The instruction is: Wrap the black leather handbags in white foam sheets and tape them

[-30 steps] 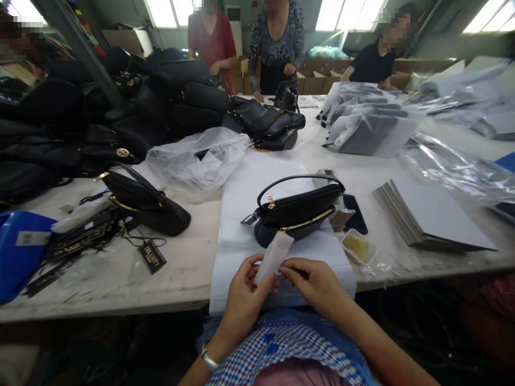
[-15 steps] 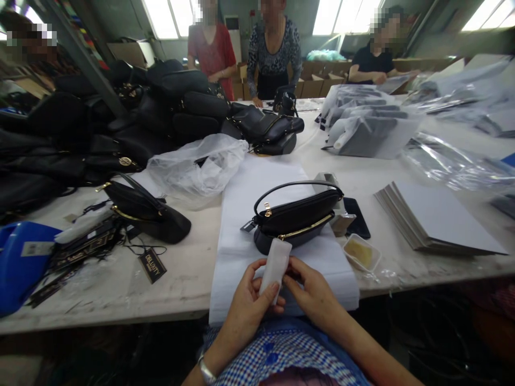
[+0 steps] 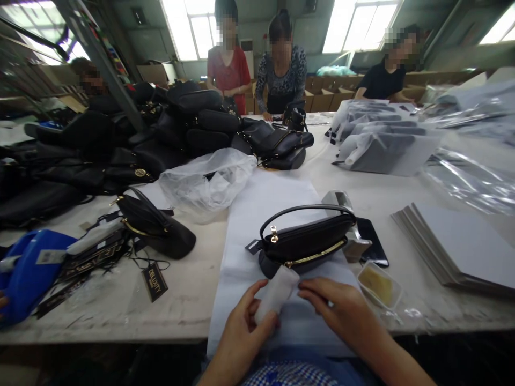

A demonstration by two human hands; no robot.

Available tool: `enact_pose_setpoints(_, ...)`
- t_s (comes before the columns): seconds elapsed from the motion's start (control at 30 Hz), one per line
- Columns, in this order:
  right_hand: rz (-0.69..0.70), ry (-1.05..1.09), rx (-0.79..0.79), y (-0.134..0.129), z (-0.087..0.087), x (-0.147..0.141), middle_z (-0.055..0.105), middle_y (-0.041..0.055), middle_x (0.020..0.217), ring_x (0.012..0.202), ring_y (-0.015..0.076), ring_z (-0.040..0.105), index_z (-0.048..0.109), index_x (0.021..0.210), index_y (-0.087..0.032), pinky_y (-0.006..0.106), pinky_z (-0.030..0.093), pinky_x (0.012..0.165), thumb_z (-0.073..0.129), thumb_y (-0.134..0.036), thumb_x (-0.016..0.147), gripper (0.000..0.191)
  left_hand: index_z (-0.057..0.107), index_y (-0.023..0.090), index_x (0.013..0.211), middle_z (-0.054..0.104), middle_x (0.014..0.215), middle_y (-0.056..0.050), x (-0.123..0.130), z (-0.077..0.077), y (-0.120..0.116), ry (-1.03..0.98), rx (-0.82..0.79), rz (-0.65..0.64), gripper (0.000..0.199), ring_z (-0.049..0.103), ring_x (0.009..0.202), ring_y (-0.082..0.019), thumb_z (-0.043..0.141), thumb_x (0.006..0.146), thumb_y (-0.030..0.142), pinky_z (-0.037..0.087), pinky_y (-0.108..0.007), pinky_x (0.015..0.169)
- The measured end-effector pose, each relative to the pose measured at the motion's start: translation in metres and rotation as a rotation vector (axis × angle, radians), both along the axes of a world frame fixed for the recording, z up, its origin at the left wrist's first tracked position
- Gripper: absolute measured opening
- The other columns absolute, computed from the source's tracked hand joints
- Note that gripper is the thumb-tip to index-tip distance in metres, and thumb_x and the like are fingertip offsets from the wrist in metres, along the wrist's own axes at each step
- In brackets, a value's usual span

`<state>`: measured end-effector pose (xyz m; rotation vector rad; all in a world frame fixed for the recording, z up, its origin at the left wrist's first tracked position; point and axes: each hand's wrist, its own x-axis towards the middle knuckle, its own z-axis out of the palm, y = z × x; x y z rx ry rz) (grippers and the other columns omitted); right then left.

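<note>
My left hand [image 3: 249, 321] grips a small white wrapped bundle [image 3: 277, 294] between thumb and fingers. Just right of the bundle is my right hand [image 3: 341, 305], its thumb and forefinger close together near the bundle's upper end; whether anything thin is between them is too small to tell. Beyond both hands a black handbag [image 3: 309, 238] with a gold zipper, raised handle and dark tag rests on white paper sheets [image 3: 241, 268]. To the left, a second black bag [image 3: 156, 225] lies near a black tag [image 3: 153, 281] with gold lettering.
Black bags [image 3: 161, 128] are piled at the back left, by a crumpled clear plastic bag [image 3: 209, 182]. A blue container [image 3: 36, 273] sits at left. On the right are a phone [image 3: 372, 241], a small plastic tray [image 3: 380, 284] and stacked grey boards [image 3: 458, 246]. Several people stand across the table.
The view has tilted, so the table things appear lower. My right hand has moved away from the bundle, to the right. The bundle stays in my left hand, tilted more to the right.
</note>
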<state>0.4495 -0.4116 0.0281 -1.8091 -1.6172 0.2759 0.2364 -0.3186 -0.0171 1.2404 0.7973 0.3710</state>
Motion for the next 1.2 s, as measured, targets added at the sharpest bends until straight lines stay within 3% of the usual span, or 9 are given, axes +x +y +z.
enact_pose_setpoints(0.1,-0.223,-0.312,0.325,-0.007,0.037,0.042,0.076,0.0015,0.101,0.087,0.0206,0.072,0.068,0.112,-0.029,0.031,0.056,0.086,0.066,-0.026,0.091,0.022,0.047,0.025,0.142,0.060,0.137,-0.012,-0.010,0.007,0.014,0.199,0.444,0.154,0.055,0.058,0.125,-0.029,0.060,0.092,0.043,0.048,-0.047,0.104)
enact_pose_setpoints(0.23,-0.231,-0.410,0.283,0.019,0.063,0.098,0.051,0.0092,0.147,0.131,0.0327,0.052,0.048,0.143,-0.027,0.048,0.043,0.111,0.070,-0.042,0.087,0.062,0.023,0.032,0.154,0.035,0.159,-0.010,0.008,0.023,0.018,0.180,0.851,0.278,0.088,0.033,0.146,-0.032,0.072,0.083,0.045,0.032,-0.056,0.117)
enact_pose_setpoints(0.33,-0.075,-0.227,0.132,0.044,0.059,0.122,0.045,0.0114,0.152,0.133,0.0325,0.050,0.030,0.153,-0.025,0.048,0.044,0.111,0.071,-0.050,0.084,0.084,0.002,0.032,0.157,0.021,0.164,-0.012,0.037,0.033,0.012,0.107,0.866,0.300,0.118,0.024,0.149,-0.035,0.083,0.072,0.045,0.029,-0.058,0.118)
enact_pose_setpoints(0.5,-0.025,-0.156,0.047,0.056,0.049,0.126,0.058,0.0093,0.139,0.125,0.0319,0.056,0.040,0.147,-0.029,0.048,0.046,0.107,0.074,-0.047,0.081,0.077,0.000,0.033,0.157,0.014,0.166,-0.013,0.066,0.029,0.006,0.180,0.896,0.386,0.110,0.023,0.149,-0.035,0.078,0.079,0.039,0.030,-0.059,0.118)
enact_pose_setpoints(0.67,0.049,-0.028,-0.148,0.048,0.059,0.130,0.070,0.0054,0.108,0.100,0.0294,0.067,0.042,0.146,-0.028,0.041,0.055,0.090,0.083,-0.047,0.069,0.089,-0.010,0.027,0.157,0.038,0.155,-0.019,0.059,0.020,0.021,0.330,1.036,0.275,0.121,0.043,0.139,-0.037,0.077,0.073,0.028,0.043,-0.059,0.107)
enact_pose_setpoints(0.83,0.217,0.106,-0.234,0.042,0.064,0.134,0.069,0.0076,0.121,0.110,0.0293,0.065,0.065,0.127,-0.022,0.038,0.054,0.097,0.081,-0.046,0.073,0.061,0.015,0.025,0.156,0.066,0.124,-0.011,0.034,0.011,0.046,0.419,1.212,0.147,0.102,0.065,0.109,-0.030,0.068,0.070,0.012,0.054,-0.052,0.095)
enact_pose_setpoints(1.0,0.234,0.219,-0.258,0.034,0.062,0.128,0.075,0.0034,0.110,0.096,0.0263,0.072,0.068,0.126,-0.023,0.034,0.059,0.090,0.078,-0.036,0.079,0.050,0.055,0.022,0.125,0.071,0.100,-0.005,0.027,-0.008,0.064,0.363,1.424,0.104,0.060,0.068,0.096,-0.026,0.056,0.067,0.004,0.050,-0.054,0.102)
enact_pose_setpoints(1.1,0.216,0.204,-0.185,0.029,0.062,0.124,0.076,0.0041,0.108,0.093,0.0278,0.073,0.070,0.124,-0.023,0.035,0.061,0.086,0.076,-0.036,0.081,0.045,0.056,0.023,0.119,0.070,0.098,-0.004,0.029,-0.007,0.074,0.275,1.530,0.102,0.055,0.068,0.096,-0.023,0.049,0.069,-0.001,0.050,-0.049,0.105)
enact_pose_setpoints(1.2,0.192,0.147,-0.061,0.029,0.062,0.120,0.074,0.0065,0.115,0.102,0.0292,0.072,0.070,0.123,-0.023,0.037,0.059,0.093,0.074,-0.033,0.084,0.041,0.057,0.022,0.118,0.066,0.118,-0.009,0.027,0.011,0.092,0.246,1.616,0.101,0.056,0.060,0.118,-0.025,0.046,0.070,-0.004,0.048,-0.046,0.108)
